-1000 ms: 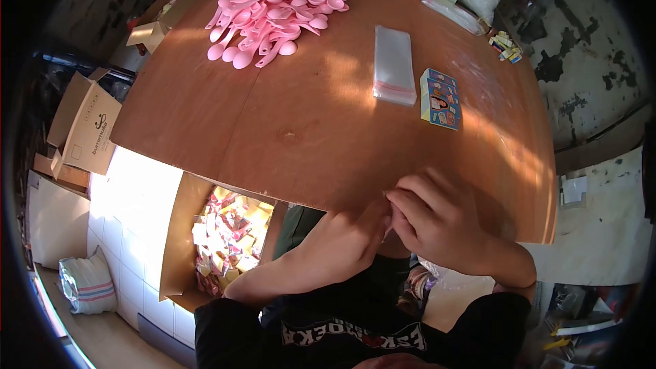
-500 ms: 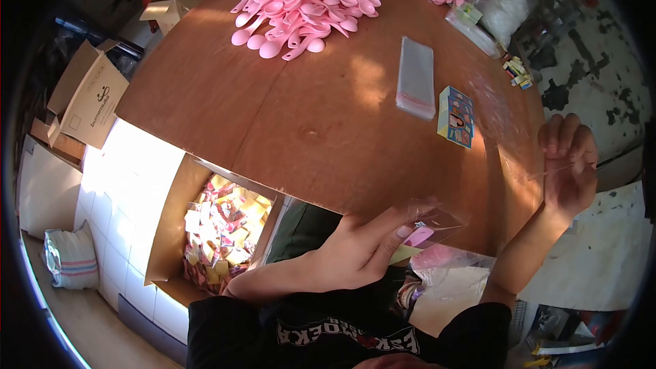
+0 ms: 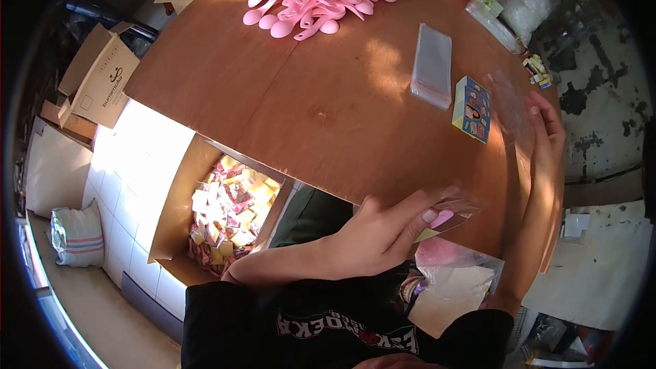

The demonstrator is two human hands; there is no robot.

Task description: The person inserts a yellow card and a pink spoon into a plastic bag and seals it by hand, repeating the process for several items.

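Right hand (image 3: 547,131) dropped onto table (image 3: 287,102) beside card box (image 3: 471,109); left hand (image 3: 379,239) grips packet (image 3: 456,208).

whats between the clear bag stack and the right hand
A small blue printed box lies between the clear bag stack and the right hand, in the head view.
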